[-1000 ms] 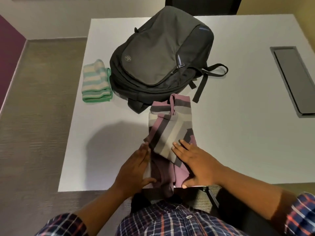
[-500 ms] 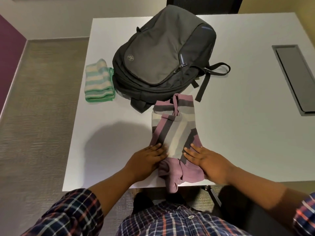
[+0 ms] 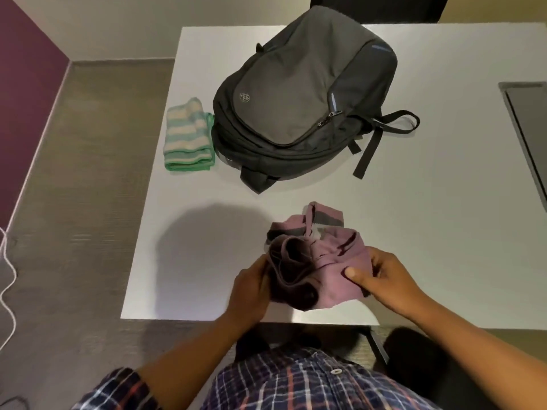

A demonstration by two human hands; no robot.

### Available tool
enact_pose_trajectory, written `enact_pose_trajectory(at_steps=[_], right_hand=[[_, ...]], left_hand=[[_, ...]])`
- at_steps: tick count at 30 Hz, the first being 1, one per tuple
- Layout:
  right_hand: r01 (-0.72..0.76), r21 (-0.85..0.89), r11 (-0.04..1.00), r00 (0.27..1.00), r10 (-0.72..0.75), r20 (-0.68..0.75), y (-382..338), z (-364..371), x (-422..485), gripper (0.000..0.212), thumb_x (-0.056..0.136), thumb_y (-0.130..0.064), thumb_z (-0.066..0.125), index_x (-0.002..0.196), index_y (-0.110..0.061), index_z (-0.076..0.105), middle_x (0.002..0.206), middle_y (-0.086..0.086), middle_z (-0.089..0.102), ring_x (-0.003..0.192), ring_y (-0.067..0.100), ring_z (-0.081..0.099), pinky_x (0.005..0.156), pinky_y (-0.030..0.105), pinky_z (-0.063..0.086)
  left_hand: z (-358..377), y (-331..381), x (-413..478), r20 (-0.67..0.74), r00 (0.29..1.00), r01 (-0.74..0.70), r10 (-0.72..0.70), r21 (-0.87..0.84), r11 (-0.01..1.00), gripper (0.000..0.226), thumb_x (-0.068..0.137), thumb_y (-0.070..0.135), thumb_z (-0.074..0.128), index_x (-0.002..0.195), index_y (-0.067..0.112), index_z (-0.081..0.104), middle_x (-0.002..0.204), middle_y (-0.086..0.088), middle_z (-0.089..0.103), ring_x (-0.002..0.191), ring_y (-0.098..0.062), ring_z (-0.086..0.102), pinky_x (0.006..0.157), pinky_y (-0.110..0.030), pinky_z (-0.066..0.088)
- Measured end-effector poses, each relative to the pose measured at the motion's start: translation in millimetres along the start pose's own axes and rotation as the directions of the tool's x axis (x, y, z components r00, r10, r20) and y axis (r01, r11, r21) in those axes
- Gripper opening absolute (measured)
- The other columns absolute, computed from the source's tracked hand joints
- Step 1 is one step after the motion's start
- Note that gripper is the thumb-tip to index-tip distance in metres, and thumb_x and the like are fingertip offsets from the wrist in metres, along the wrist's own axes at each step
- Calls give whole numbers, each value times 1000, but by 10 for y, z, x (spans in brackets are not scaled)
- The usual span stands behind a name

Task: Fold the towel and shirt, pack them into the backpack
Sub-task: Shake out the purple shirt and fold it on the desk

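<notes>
A person at a white table holds a bunched mauve striped shirt between both hands, close to the table's near edge. The left hand curls round the shirt's left side, its fingertips out of sight in the cloth. The right hand pinches the right side, with the thumb pressed on top and the fingers wrapped behind the far edge. The part of the shirt in the hands is lifted and doubled over. Its far end, with a grey band, lies on the table just beyond the hands. Farther out from the hands, ahead and slightly left, a dark grey backpack lies front pocket up, one strap looping out to the right. Whether its main compartment is open cannot be told. A folded green-and-cream striped towel sits well beyond the left hand, just beside the backpack's left flank, and it is unclear whether the two touch. Far to the right of the right hand a grey panel is set into the tabletop. A white cable trails on the carpet far to the left of the left hand
</notes>
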State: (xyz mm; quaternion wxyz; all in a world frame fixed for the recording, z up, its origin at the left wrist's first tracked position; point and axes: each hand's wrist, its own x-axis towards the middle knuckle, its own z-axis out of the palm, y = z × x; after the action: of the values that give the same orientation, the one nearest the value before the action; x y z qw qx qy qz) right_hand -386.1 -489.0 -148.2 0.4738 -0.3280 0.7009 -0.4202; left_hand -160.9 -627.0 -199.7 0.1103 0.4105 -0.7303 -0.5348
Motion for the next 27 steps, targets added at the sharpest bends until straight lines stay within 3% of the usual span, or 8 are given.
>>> enact_pose_trajectory(at_steps=[6,10,13,15,18,21,23,27], right_hand=[[42,-40,998,982,-48,-180,-32,41,166,50,73,-37,78,118,-23,63,109,-14,69,97,-1,67,76,13,52],[76,-111,991,943,-108,-314,-30,54,444,46,84,-38,69,124,-17,62,113,-7,68,100,2,65,80,14,51],[-56,-236,970,926,-38,-376,108,105,734,47,92,-39,63,132,-16,55,122,3,66,103,18,64,83,23,49],[-201,-301,932,907,61,-417,176,151,872,52,94,-37,61,138,-15,46,132,8,61,109,26,62,91,33,49],[-209,-433,877,887,-17,-462,122,214,878,53,97,-36,54,144,-16,40,147,7,48,130,29,50,107,39,40],[-7,-634,773,880,-296,-371,5,301,770,52,100,-43,45,146,-19,40,157,3,35,144,23,32,116,39,29],[87,-718,690,913,-344,-220,8,389,742,56,101,-51,39,149,-24,35,159,0,29,148,20,23,118,37,22],[102,-831,547,985,-174,6,357,468,796,66,100,-58,22,156,-23,16,162,0,19,150,22,14,121,46,20]], left_hand=[[59,162,297,-141,987,62,-73,-82,995,35,100,37,35,116,22,63,104,-2,72,92,-18,67,84,-33,55],[28,299,613,-118,968,210,-219,-85,974,37,103,33,36,90,16,65,91,-3,70,84,-17,64,77,-33,52],[10,249,842,-162,905,391,-394,-52,919,38,101,28,39,73,15,61,86,-11,68,79,-29,61,75,-39,49],[20,202,892,-291,843,478,-452,19,878,32,100,29,42,86,12,65,96,-13,69,82,-27,60,78,-37,49],[42,255,803,-560,824,291,-93,275,917,29,99,33,46,114,13,60,116,-10,64,102,-27,60,91,-35,46],[171,274,627,-243,878,-204,413,591,780,42,98,39,45,129,12,53,133,-10,57,124,-25,50,107,-36,37],[328,126,557,-1,902,-319,431,670,670,55,99,43,38,144,11,39,150,-9,41,141,-24,32,117,-38,26],[498,-144,590,117,958,-268,263,697,665,62,100,46,29,153,14,19,161,-4,19,149,-19,10,119,-44,20]])
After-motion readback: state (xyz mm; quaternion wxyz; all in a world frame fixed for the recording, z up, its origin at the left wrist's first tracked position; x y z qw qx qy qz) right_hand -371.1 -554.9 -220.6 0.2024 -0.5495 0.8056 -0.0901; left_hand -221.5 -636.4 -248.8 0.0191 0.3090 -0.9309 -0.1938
